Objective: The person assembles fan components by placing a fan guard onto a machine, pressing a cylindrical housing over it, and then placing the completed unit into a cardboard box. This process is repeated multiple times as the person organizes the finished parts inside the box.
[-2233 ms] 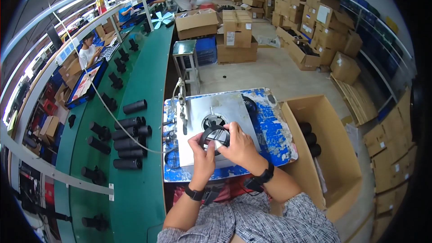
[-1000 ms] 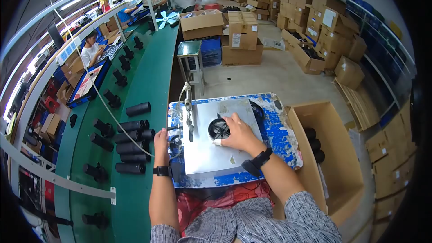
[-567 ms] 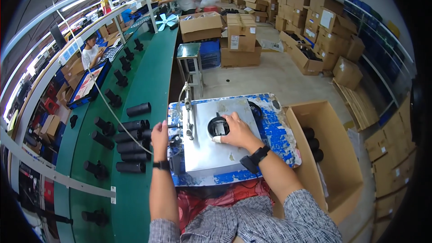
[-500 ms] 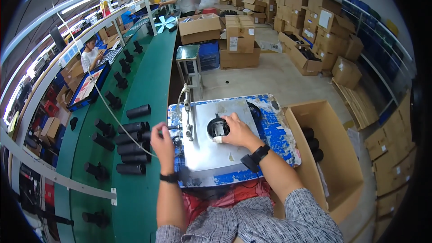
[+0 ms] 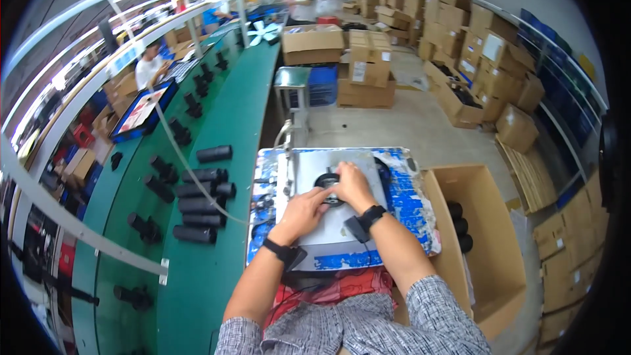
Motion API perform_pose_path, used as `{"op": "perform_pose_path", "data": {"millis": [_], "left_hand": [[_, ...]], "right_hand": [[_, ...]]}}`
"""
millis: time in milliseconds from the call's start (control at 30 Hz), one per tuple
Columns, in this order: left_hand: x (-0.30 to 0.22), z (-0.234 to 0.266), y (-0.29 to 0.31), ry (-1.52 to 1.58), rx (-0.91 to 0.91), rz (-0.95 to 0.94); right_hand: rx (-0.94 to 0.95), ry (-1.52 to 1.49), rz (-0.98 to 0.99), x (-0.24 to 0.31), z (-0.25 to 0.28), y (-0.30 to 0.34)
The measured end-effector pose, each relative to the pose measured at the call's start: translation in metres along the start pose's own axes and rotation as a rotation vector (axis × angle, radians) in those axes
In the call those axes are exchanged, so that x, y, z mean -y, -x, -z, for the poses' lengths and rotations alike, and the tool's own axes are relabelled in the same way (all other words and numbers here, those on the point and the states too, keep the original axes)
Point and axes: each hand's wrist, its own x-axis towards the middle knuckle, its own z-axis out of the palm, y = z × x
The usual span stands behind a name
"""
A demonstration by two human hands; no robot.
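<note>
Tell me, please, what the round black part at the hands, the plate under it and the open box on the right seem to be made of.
Round black part: probably plastic, dark with a slight sheen; painted metal remains possible.
Plate: likely bare metal, smooth silver-grey with soft reflections.
Open box: looks like cardboard, matt brown with thin, flat walls.

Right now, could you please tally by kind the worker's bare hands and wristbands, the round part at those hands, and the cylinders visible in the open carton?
Left hand and right hand: 2
Black wristbands: 2
Round black part: 1
Black cylinders visible in the open carton: 3
Total: 8
</note>
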Motion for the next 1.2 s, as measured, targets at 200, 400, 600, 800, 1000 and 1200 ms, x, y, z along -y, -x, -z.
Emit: {"op": "perform_pose_path", "data": {"millis": [200,400,600,800,1000,1200], "left_hand": [[0.014,0.003,0.008,0.065,0.032,0.058],[0.035,0.019,0.039,0.008,0.022,0.066],[0.026,0.098,0.075,0.176,-0.457,-0.278],[0.181,0.264,0.157,-0.456,-0.793,0.069],[0.404,0.337,0.210,-1.024,-0.632,0.567],[0.443,0.348,0.198,-0.620,-0.559,0.972]], "right_hand": [[-0.050,0.016,0.153,-0.001,-0.014,-0.007],[0.057,0.001,0.038,0.029,-0.029,0.000],[-0.032,-0.328,0.048,0.037,-0.016,0.032],[-0.133,-0.092,0.015,0.074,0.000,0.128],[-0.316,0.024,0.144,0.088,-0.023,0.120],[-0.292,0.094,0.091,0.089,-0.019,0.108]]}}
